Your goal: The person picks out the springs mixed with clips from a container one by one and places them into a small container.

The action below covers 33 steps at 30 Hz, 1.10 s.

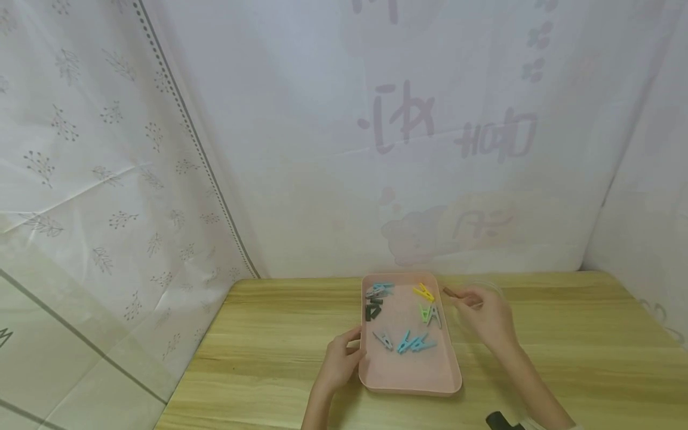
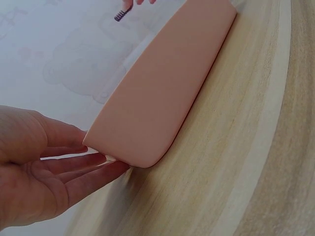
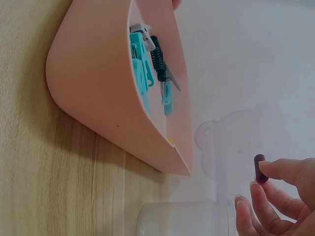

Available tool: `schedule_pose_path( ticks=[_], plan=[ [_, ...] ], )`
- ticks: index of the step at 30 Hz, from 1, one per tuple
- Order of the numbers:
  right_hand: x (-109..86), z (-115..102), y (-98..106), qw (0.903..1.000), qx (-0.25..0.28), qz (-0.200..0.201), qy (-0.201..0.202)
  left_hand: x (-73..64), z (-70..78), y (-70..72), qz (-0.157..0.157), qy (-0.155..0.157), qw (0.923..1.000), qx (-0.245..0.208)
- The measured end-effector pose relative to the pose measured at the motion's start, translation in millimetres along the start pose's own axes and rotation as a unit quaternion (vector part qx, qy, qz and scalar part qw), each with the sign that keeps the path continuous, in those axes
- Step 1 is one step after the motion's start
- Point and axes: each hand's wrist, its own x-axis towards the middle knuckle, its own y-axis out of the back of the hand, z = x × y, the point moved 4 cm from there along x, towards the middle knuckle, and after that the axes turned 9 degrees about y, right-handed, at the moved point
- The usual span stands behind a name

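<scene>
Backdrop print faint; container cut off; hands hold tray, coil.

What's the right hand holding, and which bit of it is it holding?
The right hand pinches a small dark coil near one end; the other end sticks out free.
</scene>
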Motion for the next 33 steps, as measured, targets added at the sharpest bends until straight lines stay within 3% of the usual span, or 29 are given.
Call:
schedule_pose_path(
  ticks=[18, 28, 33],
  plan=[
    [-4.5, 9, 12, 0.9999, -0.004, 0.011, 0.007, -0.6, -1.8, -1.3, 0.000, -0.010, 0.9999, -0.003],
    [-4.1, 20, 21, 0.9997, -0.013, 0.004, -0.021, 0.2, -2.1, -1.3, 0.001, -0.006, 0.9999, -0.014],
    [-4.2, 22, 25, 0.9997, -0.016, 0.011, -0.015, 0.4, -1.7, -0.6, -0.002, -0.006, 0.9998, -0.017]
  ],
)
